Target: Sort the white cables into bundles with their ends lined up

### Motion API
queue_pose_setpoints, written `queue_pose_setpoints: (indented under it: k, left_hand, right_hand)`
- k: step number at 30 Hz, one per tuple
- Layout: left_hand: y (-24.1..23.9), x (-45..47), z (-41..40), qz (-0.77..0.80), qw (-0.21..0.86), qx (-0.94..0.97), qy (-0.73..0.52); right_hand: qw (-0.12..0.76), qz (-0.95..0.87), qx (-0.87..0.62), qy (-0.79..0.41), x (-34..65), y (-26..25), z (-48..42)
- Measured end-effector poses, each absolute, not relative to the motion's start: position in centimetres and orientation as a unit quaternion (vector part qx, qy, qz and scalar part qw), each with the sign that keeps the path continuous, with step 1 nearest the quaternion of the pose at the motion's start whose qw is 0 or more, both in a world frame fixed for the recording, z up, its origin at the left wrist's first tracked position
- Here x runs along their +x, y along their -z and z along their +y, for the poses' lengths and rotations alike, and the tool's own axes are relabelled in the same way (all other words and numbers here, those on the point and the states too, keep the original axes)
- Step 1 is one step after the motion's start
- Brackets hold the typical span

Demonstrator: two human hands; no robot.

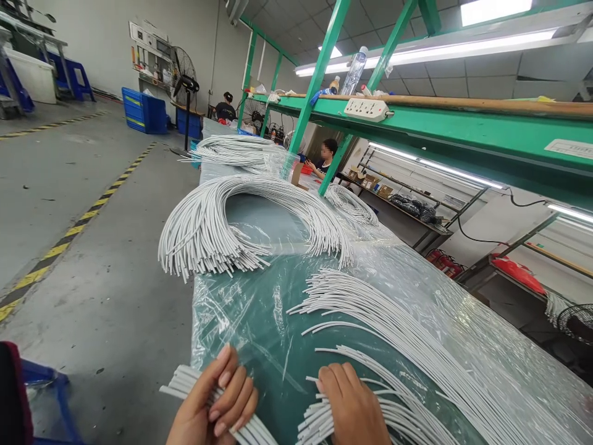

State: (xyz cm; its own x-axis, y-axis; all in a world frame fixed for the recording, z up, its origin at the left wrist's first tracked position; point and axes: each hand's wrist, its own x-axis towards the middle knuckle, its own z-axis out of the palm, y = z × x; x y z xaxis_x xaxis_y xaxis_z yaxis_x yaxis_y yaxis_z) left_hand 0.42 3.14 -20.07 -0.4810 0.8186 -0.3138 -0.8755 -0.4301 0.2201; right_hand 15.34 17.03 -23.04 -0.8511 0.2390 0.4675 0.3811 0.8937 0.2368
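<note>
On the film-covered surface [259, 321], left hand [210, 405] clasps a gathered cable bunch [245, 429]; right hand [352, 405], fingers spread, presses loose cables [393, 321] not yet gathered beside it.

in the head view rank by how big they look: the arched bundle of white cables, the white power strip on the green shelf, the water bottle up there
1. arched bundle of white cables, by far the largest.
2. white power strip.
3. water bottle; it looks close to the strip in size, and both sit farther from the camera, so that order is unsure.
</note>
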Motion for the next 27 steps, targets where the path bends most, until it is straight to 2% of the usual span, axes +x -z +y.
queue_pose_setpoints:
  k: [5, 16, 20, 27]
  left_hand:
    - [19.9, 0.4, 3.2, 0.176, 0.502, -0.084, -0.843]
    - [20.1, 0.4, 3.2, 0.172, 0.493, -0.086, -0.848]
    - [20.2, 0.4, 3.3, 0.188, 0.493, -0.100, -0.844]
    - [20.2, 0.4, 3.3, 0.198, 0.493, -0.092, -0.842]
  right_hand:
    - [0.269, -0.935, -0.170, 0.153, 15.8, 23.1, 16.4]
    - [0.268, -0.910, -0.203, 0.243, 14.8, 23.0, 15.1]
    - [0.301, -0.906, -0.196, 0.224, 14.8, 22.2, 14.8]
    - [0.234, -0.907, -0.211, 0.279, 16.9, 22.1, 15.7]
